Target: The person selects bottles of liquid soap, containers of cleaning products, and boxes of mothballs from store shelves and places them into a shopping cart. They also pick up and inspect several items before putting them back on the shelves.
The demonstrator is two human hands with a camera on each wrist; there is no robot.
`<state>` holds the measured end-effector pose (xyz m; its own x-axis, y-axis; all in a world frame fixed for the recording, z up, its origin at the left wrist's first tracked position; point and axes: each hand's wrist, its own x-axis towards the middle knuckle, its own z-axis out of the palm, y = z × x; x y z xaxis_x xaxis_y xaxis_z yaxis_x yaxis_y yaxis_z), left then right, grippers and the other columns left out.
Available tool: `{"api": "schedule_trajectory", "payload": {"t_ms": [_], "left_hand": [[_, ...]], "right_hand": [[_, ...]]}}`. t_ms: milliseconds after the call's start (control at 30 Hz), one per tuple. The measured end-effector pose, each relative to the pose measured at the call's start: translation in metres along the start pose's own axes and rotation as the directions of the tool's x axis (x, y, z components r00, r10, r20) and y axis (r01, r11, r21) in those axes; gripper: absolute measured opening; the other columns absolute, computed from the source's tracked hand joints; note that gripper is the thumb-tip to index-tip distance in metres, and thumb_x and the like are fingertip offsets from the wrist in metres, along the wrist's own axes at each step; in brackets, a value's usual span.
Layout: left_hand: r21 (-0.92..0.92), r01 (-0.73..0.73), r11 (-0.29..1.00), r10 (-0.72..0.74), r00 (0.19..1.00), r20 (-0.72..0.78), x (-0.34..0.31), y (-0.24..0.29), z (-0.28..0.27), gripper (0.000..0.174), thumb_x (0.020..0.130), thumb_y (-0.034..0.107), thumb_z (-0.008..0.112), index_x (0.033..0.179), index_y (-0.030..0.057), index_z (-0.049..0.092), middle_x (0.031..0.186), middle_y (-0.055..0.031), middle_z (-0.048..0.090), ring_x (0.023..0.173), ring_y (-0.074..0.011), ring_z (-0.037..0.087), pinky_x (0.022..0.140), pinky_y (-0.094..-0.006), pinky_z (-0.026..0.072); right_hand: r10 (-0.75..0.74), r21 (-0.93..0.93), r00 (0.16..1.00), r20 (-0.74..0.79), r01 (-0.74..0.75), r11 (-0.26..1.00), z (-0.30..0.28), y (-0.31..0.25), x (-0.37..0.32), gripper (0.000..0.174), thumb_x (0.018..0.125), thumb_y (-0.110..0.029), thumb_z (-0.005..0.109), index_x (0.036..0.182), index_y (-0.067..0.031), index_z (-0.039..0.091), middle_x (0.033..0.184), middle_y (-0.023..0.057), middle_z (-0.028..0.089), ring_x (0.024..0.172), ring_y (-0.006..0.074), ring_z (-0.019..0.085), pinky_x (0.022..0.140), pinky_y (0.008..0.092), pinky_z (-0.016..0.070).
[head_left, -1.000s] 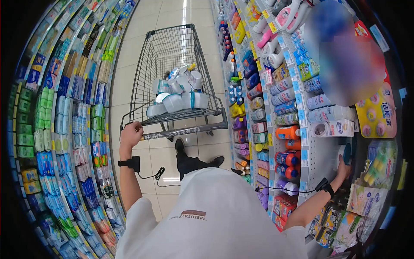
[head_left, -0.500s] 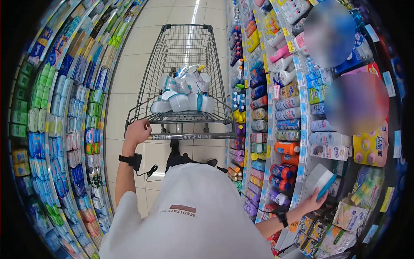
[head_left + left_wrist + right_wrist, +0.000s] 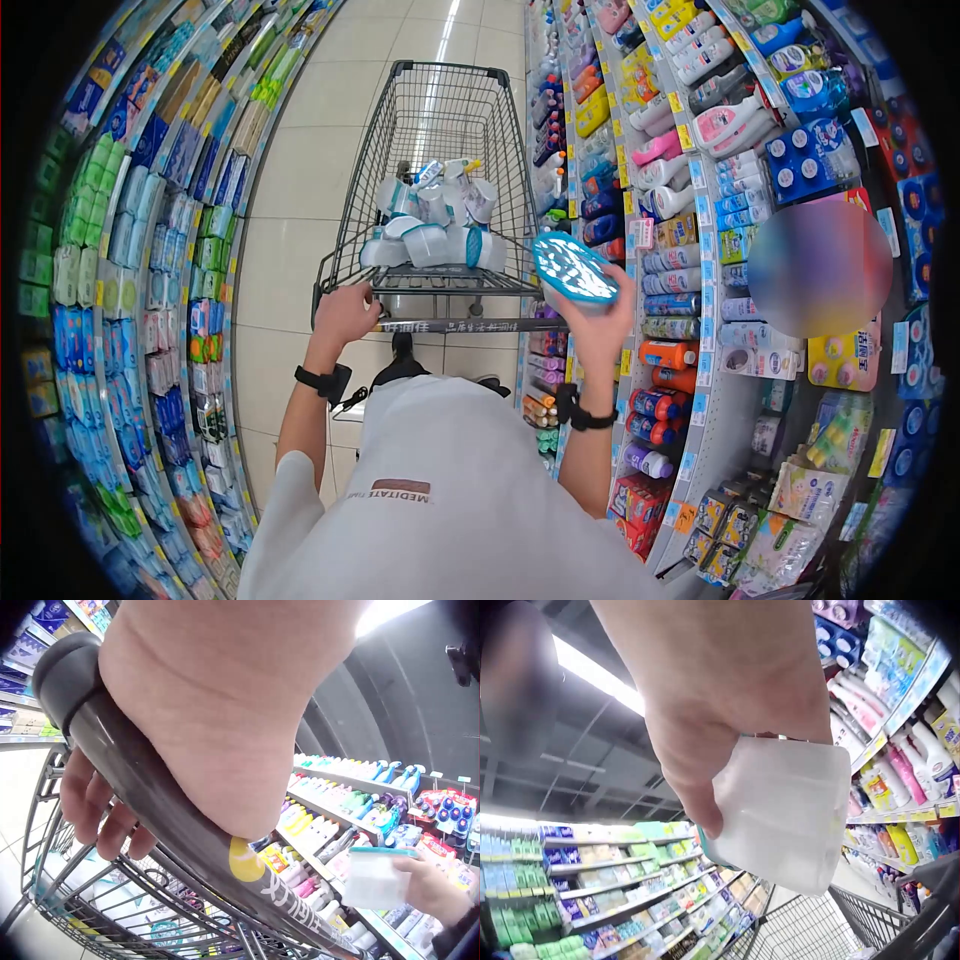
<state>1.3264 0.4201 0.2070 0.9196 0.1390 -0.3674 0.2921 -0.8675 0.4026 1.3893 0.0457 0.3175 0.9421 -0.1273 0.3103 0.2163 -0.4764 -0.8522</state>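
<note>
A translucent plastic container with a teal lid (image 3: 573,266) is in my right hand (image 3: 607,325), beside the right rear corner of the shopping cart (image 3: 350,225). In the right wrist view, thumb and fingers grip the frosted container (image 3: 784,814) near its lid. My left hand (image 3: 345,315) holds the left end of the cart's dark handle (image 3: 470,325). The left wrist view has the palm over the handle (image 3: 142,769) and the fingers (image 3: 116,832) hooked round its far side. Several similar containers (image 3: 425,243) lie piled in the cart near the handle.
Shelves of bottles (image 3: 670,280) line the right side of the aisle. Shelves of packaged tissue goods (image 3: 150,270) run along the left. Pale floor tiles (image 3: 295,190) lie beside the cart. Bagged items (image 3: 800,495) hang at the lower right.
My right hand has brought the container out of the right-hand shelf and leftward to the cart's side, turning the lid up toward the head camera. The left hand stays on the handle.
</note>
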Motion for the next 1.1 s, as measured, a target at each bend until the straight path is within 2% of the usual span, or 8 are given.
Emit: {"api": "schedule_trajectory", "payload": {"t_ms": [100, 300, 433, 500, 667, 900, 1033, 1100], "left_hand": [[-0.014, -0.026, 1.0, 0.026, 1.0, -0.015, 0.0, 0.0, -0.004, 0.03, 0.086, 0.033, 0.061, 0.094, 0.0064, 0.07, 0.091, -0.0193, 0.073, 0.086, -0.041, 0.07, 0.079, -0.0515, 0.0556], [-0.079, -0.098, 0.992, 0.092, 0.993, -0.073, -0.002, -0.006, -0.005, 0.03, 0.089, 0.032, 0.058, 0.094, 0.0044, 0.069, 0.09, -0.0186, 0.073, 0.086, -0.0394, 0.069, 0.076, -0.0507, 0.0547], [-0.087, -0.136, 0.987, 0.133, 0.99, -0.036, 0.001, -0.01, -0.005, 0.033, 0.091, 0.033, 0.056, 0.092, 0.0031, 0.068, 0.089, -0.0195, 0.072, 0.085, -0.0404, 0.069, 0.076, -0.0513, 0.0539], [-0.076, -0.14, 0.987, 0.142, 0.99, 0.016, 0.004, -0.011, -0.002, 0.035, 0.093, 0.035, 0.055, 0.092, 0.0025, 0.067, 0.089, -0.0209, 0.072, 0.085, -0.0418, 0.068, 0.076, -0.0524, 0.0541], [-0.072, -0.17, 0.983, 0.173, 0.984, 0.041, 0.006, -0.013, -0.002, 0.038, 0.095, 0.038, 0.054, 0.096, 0.0033, 0.068, 0.091, -0.0232, 0.071, 0.089, -0.0438, 0.069, 0.079, -0.0543, 0.0541], [0.007, -0.21, 0.978, 0.209, 0.974, 0.085, 0.016, -0.019, 0.005, 0.039, 0.098, 0.035, 0.053, 0.094, -0.001, 0.066, 0.09, -0.0279, 0.068, 0.09, -0.0492, 0.065, 0.079, -0.0573, 0.0505], [0.087, -0.383, 0.919, 0.378, 0.923, 0.073, 0.03, -0.029, 0.014, 0.041, 0.103, 0.032, 0.051, 0.087, -0.0033, 0.065, 0.08, -0.0289, 0.066, 0.079, -0.0507, 0.064, 0.069, -0.0566, 0.0481], [0.071, -0.445, 0.893, 0.433, 0.891, 0.139, 0.019, 0.012, -0.007, 0.042, 0.103, 0.033, 0.052, 0.087, -0.0035, 0.065, 0.077, -0.0277, 0.065, 0.076, -0.05, 0.063, 0.067, -0.0559, 0.0475]], "right_hand": [[-0.225, -0.273, 0.965, 0.135, 0.254, 0.928, 0.053, 0.01, 0.015, 0.064, 0.059, -0.005, 0.088, 0.117, -0.0061, 0.061, 0.116, 0.0164, 0.064, 0.111, 0.0394, 0.059, 0.096, 0.0466, 0.0477], [-0.172, -0.428, 0.911, 0.373, 0.334, 0.84, 0.119, 0.03, 0.003, 0.055, 0.061, -0.001, 0.082, 0.111, -0.006, 0.06, 0.118, 0.0168, 0.062, 0.111, 0.0392, 0.057, 0.096, 0.0481, 0.0477], [-0.136, -0.468, 0.916, 0.378, 0.316, 0.825, 0.135, 0.032, 0.0, 0.057, 0.063, 0.0, 0.08, 0.116, -0.0061, 0.06, 0.122, 0.0169, 0.061, 0.112, 0.0409, 0.057, 0.096, 0.0485, 0.0474], [-0.137, -0.306, 0.879, 0.457, 0.301, 0.903, 0.137, 0.038, 0.0, 0.061, 0.067, -0.004, 0.081, 0.124, -0.0066, 0.06, 0.129, 0.0185, 0.059, 0.119, 0.0437, 0.056, 0.101, 0.0483, 0.0463], [-0.045, -0.313, 0.933, 0.356, 0.164, 0.936, 0.108, 0.041, -0.026, 0.065, 0.078, -0.011, 0.078, 0.138, -0.0051, 0.054, 0.139, 0.0221, 0.055, 0.129, 0.0438, 0.052, 0.108, 0.0474, 0.0444], [0.233, -0.228, 0.969, 0.079, -0.21, 0.951, 0.017, 0.036, -0.09, 0.048, 0.086, -0.013, 0.074, 0.129, -0.0018, 0.058, 0.115, 0.0181, 0.07, 0.109, 0.0329, 0.067, 0.095, 0.0413, 0.0521], [0.341, -0.207, 0.916, -0.212, -0.383, 0.9, -0.031, 0.028, -0.143, 0.042, 0.086, -0.012, 0.074, 0.124, -0.0021, 0.062, 0.105, 0.0169, 0.072, 0.101, 0.0312, 0.071, 0.088, 0.0401, 0.055], [0.417, -0.195, 0.856, -0.305, -0.485, 0.853, -0.054, 0.034, -0.178, 0.041, 0.085, -0.012, 0.075, 0.123, -0.0018, 0.062, 0.102, 0.0167, 0.073, 0.098, 0.0308, 0.071, 0.086, 0.0401, 0.0556]]}}
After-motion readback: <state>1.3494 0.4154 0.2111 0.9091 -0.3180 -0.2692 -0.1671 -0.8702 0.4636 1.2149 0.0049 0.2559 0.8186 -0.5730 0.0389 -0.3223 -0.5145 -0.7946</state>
